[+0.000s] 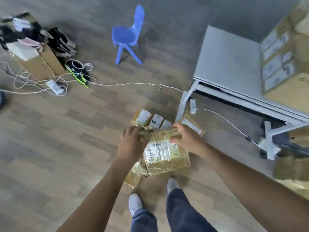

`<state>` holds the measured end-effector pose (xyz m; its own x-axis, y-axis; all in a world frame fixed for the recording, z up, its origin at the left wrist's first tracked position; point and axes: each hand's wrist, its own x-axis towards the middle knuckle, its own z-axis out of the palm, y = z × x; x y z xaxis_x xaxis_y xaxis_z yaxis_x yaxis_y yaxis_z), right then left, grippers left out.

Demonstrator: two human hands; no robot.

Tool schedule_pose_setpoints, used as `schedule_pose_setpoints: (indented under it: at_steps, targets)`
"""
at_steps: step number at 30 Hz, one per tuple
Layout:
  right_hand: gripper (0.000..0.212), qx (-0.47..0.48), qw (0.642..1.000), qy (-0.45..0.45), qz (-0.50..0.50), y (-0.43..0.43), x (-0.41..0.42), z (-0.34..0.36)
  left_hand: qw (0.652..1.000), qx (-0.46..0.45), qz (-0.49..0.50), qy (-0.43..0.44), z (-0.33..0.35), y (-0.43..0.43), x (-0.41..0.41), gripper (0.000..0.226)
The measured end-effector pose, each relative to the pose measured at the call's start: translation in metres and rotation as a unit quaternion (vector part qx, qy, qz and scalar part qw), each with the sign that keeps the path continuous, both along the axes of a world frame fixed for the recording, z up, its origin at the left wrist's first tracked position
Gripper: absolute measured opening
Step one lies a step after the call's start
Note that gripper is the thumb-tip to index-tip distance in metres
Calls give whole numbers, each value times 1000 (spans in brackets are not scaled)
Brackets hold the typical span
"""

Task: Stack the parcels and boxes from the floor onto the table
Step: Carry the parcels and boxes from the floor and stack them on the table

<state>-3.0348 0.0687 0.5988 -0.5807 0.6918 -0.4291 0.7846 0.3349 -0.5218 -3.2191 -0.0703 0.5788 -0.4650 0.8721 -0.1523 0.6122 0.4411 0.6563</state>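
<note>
Chair: blue plastic chair (127, 35), upright on the wood floor (50, 148).
Clutter: open carton (40, 62) heaped with clothes, far left.
Power strip: white power strip (54, 87) amid tangled white cables (133, 83).
Shoe: black and neon-green shoe (77, 73) beside the carton.

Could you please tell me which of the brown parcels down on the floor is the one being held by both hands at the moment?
The large taped parcel with the big white label, gripped along its top edge by the left hand and right hand; the small parcels behind lie untouched.
</note>
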Motion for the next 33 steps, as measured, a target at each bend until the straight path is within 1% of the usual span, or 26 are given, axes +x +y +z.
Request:
schedule_pose_setpoints:
  at_steps: [2,4,7,9,11,14,16,18,20,23,27,30,33]
  targets:
    - [52,27,999,2,-19,8,26,36,993,13,-107,57,32,31,31,40]
    - [51,49,998,7,-31,17,55,70,979,19,-179,91,61,59,60,36]
    - [49,83,995,16,-55,33,102,112,963,22,-252,91,101,93,97,28]
    - [48,106,992,23,-66,42,135,135,954,32,-282,93,123,110,123,21]
    - [50,120,989,31,-76,49,168,154,949,46,-295,104,140,124,152,14]
    - [62,149,983,41,-101,56,221,179,937,63,-306,157,162,144,205,21]
    - [69,176,977,45,-113,59,260,193,933,59,-312,167,175,157,245,20]
    - [69,206,970,39,-122,63,303,204,932,61,-314,171,189,168,289,19]
    - [67,235,962,28,-139,69,348,213,929,69,-313,185,201,179,334,24]
    - [63,284,945,-3,-160,79,410,222,929,104,-305,183,214,191,395,28]
    - [63,341,921,-43,-186,88,484,229,928,129,-285,202,229,202,458,27]
    - [66,336,911,-52,-233,92,529,228,940,127,-258,185,238,215,489,27]
    - [75,283,909,-12,-306,99,559,224,947,137,-248,153,244,229,520,29]
